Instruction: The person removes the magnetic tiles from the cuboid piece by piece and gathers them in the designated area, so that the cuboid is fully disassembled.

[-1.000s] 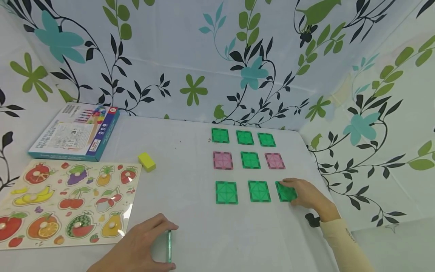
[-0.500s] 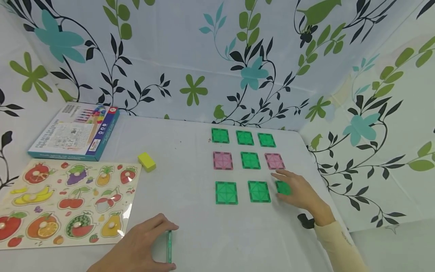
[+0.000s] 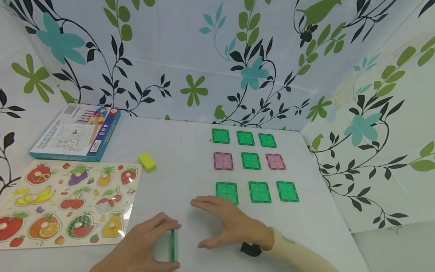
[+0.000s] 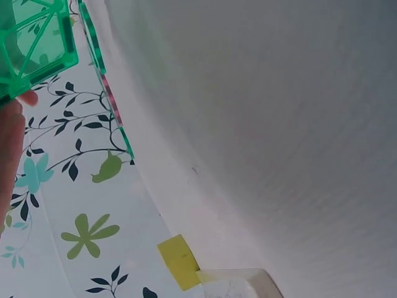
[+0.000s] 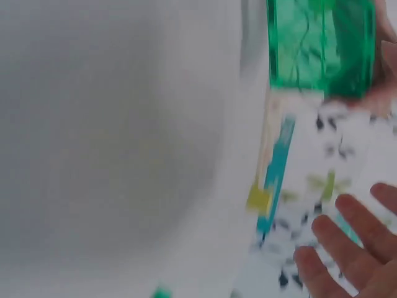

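Note:
My left hand (image 3: 142,241) pinches a translucent green magnetic tile (image 3: 172,245) between thumb and fingers. The tile stands on edge, and its square face (image 5: 301,49) shows in the right wrist view. Just right of it, my right hand (image 3: 234,223) is spread and holds nothing, with its fingers pointing toward the tile. Beyond the hands, magnetic tiles lie flat in three rows. The nearest row is green, with its left tile (image 3: 227,190) partly behind my right hand, then a middle tile (image 3: 259,192) and a right tile (image 3: 287,191).
The middle row has pink tiles (image 3: 223,161) around a green one (image 3: 251,161); the far row is green (image 3: 245,138). At left lie a fruit puzzle board (image 3: 91,194), a flat box (image 3: 74,132) and a yellow block (image 3: 147,162). A patterned cloth hangs behind.
My right hand has let go of the right tile in the nearest row and moved left and nearer, close to my left hand. The left hand keeps its tile almost in place.

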Demonstrator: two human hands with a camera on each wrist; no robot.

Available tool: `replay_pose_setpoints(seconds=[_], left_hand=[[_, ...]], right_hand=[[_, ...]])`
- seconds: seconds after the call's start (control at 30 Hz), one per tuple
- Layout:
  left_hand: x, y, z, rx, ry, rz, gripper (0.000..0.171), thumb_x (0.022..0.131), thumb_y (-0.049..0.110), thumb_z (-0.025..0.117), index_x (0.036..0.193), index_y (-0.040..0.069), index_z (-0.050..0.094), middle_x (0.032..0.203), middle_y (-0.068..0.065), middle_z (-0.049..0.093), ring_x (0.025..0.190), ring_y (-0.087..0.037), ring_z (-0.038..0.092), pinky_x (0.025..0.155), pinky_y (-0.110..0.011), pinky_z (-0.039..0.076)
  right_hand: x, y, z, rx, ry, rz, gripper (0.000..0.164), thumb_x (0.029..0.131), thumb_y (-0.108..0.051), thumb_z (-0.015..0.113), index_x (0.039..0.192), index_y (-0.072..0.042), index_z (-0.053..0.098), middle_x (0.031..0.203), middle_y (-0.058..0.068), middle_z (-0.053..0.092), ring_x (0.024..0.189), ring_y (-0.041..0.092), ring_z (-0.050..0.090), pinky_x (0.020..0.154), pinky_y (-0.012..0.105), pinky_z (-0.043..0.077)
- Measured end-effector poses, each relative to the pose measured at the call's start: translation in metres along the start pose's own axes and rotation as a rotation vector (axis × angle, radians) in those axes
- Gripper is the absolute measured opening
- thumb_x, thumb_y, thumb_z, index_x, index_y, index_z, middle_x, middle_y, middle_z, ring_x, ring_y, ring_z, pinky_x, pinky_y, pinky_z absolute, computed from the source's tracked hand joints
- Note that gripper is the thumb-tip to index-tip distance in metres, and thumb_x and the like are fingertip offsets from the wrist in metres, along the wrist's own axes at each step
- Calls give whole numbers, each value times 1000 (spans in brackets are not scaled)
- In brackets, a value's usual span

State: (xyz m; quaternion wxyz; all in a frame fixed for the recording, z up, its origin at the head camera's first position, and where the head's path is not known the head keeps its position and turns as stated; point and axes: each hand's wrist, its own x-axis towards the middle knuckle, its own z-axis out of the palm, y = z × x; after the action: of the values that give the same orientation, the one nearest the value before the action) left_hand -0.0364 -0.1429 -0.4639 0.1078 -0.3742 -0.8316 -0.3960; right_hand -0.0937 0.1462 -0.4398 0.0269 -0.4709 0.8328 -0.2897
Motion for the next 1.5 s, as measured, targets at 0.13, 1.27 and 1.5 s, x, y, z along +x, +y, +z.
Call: replay_pose_setpoints(seconds=[0.13, 1.27, 1.5], left_hand=[[3, 1, 0, -10, 64, 66, 72, 67, 52, 93, 125, 20, 65, 116, 12, 61, 95, -1, 63, 91, -4, 47], [2, 6, -17, 211, 135, -190, 95, 60, 63, 93, 141, 28, 57, 153, 3, 48, 137, -10, 44, 115, -3, 18], [1, 4, -17, 203, 158, -164, 91, 62, 61, 93, 139, 28, 58, 151, 3, 50, 134, -11, 47, 115, -3, 20]], right_hand=[[17, -17, 19, 63, -106, 6, 109, 73, -46, 91, 160, -22, 30, 155, 0, 50, 140, 10, 50, 112, 31, 47], [143, 54, -19, -447, -232, 304, 90, 79, -47, 85, 155, -23, 45, 139, 1, 61, 118, 18, 62, 100, 37, 51], [154, 91, -22, -459, -329, 411, 88, 83, -49, 81, 157, -21, 42, 143, 5, 59, 126, 21, 60, 107, 44, 49]])
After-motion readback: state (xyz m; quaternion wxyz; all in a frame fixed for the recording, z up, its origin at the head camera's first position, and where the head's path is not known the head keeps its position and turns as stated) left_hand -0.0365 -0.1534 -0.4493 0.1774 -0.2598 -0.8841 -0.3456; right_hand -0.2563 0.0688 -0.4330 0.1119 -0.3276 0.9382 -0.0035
